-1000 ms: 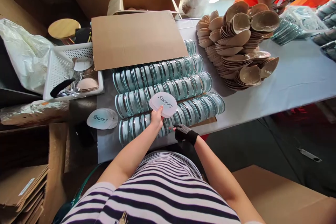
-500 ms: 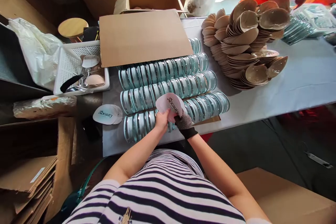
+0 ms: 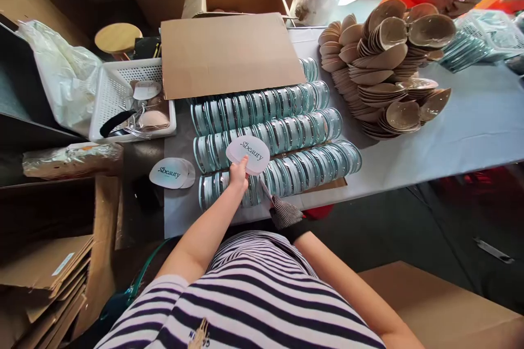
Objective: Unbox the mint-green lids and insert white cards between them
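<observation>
My bare left hand (image 3: 238, 174) grips a small stack of white rounded cards (image 3: 250, 157) printed "beauty", thumb on top, above the rows. In my right hand (image 3: 285, 211), in a dark dotted glove, is a thin pale card (image 3: 266, 190) seen nearly edge-on, its tip at the front row. Beneath my hands, clear bluish plastic cases (image 3: 311, 170) stand on edge in packed rows with pale inserts between them. More printed cards (image 3: 168, 173) lie fanned at the table's left edge.
A cardboard sheet (image 3: 229, 57) covers the back rows. Tall stacks of beige cups (image 3: 385, 60) stand to the right. A white basket (image 3: 170, 120) with a black-handled tool sits left. A co-worker's hands (image 3: 454, 4) show at the far right.
My left hand has moved left with the card stack. My right hand has parted from it and come down toward me, a single thin card now at its fingers.
</observation>
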A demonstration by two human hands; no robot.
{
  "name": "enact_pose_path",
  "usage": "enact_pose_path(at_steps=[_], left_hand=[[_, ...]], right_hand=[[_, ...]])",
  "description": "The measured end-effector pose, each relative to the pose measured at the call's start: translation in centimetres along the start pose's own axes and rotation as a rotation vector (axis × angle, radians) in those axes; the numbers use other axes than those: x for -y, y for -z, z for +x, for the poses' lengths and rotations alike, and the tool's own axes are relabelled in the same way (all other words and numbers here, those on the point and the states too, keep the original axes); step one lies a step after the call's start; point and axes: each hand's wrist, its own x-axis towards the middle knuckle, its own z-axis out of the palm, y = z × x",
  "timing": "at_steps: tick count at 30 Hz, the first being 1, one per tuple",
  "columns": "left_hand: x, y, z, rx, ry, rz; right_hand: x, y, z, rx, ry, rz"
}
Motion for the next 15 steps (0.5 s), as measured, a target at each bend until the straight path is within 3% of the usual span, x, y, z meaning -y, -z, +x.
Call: enact_pose_path(at_steps=[4, 10, 15], left_hand=[[0.2, 0.1, 0.1, -0.004, -0.032, 0.017], [0.0, 0.2, 0.2, 0.005, 0.001, -0.003], [0.0, 0.3, 0.2, 0.008, 0.016, -0.006]], right_hand=[[1.6, 0.3, 2.0, -0.047, -0.004, 0.033], [0.8, -0.7, 1.7, -0.146, -0.021, 0.027], [1.2, 0.5, 3.6, -0.157, -0.006, -0.038]])
